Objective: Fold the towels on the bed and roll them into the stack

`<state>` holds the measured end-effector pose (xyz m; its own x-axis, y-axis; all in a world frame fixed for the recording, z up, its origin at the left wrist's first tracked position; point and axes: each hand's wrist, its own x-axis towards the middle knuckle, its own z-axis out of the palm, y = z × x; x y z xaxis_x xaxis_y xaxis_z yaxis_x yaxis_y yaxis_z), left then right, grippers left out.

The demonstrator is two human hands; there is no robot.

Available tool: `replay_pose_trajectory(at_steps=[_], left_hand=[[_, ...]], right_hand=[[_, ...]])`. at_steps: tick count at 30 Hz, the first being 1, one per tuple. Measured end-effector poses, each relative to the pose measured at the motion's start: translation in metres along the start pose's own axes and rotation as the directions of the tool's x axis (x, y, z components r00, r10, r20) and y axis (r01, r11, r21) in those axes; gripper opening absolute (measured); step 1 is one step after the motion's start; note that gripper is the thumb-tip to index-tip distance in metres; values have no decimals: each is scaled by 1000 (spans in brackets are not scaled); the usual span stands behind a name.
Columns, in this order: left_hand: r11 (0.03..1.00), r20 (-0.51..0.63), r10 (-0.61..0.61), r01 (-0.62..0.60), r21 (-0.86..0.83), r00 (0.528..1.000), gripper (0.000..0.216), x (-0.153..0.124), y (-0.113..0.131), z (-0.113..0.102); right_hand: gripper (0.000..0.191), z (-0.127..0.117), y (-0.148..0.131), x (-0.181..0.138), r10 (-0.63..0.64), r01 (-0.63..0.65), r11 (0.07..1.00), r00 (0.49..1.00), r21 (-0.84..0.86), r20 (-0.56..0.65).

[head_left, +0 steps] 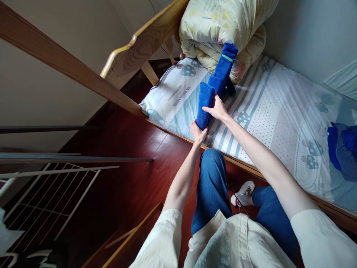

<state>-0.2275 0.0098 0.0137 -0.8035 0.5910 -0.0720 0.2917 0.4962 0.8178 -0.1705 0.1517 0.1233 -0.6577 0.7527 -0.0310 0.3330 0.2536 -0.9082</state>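
Observation:
A folded blue towel [205, 106] is held between both my hands over the near edge of the bed, its long side pointing away from me. My left hand [198, 132] is closed round its lower end. My right hand [218, 108] grips its right side, thumb across the front and the other fingers partly hidden. Just beyond lies a row of more folded blue towels [224, 67], one with a green stripe near its far end. That row reaches up to a rolled cream quilt [225, 22].
The bed [267, 123] has a striped, mushroom-print sheet under a clear cover. Crumpled blue cloths [344, 147] lie at its right. A wooden headboard [134, 56] and a slanting wooden post [69, 65] stand left. A white wire rack [52, 201] is at lower left on the red-brown floor.

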Motion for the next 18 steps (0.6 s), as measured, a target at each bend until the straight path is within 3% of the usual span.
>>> replay_pose_trajectory(at_steps=[5,10,14,18], left_hand=[[1000,68,18,-19,14,998,72,-4,2,-7],[999,84,29,-31,24,996,79,-4,3,-17],[996,45,71,-74,49,996,94,-9,4,-31],[964,-61,266,-265,32,962,90,-30,14,-40]], right_hand=[[113,-6,10,-16,104,-103,988,995,113,-2],[103,-29,15,-66,170,-163,959,985,233,-10],[90,-71,29,-131,248,-223,921,968,318,-38],[70,-138,72,-216,376,-292,879,911,376,-171]])
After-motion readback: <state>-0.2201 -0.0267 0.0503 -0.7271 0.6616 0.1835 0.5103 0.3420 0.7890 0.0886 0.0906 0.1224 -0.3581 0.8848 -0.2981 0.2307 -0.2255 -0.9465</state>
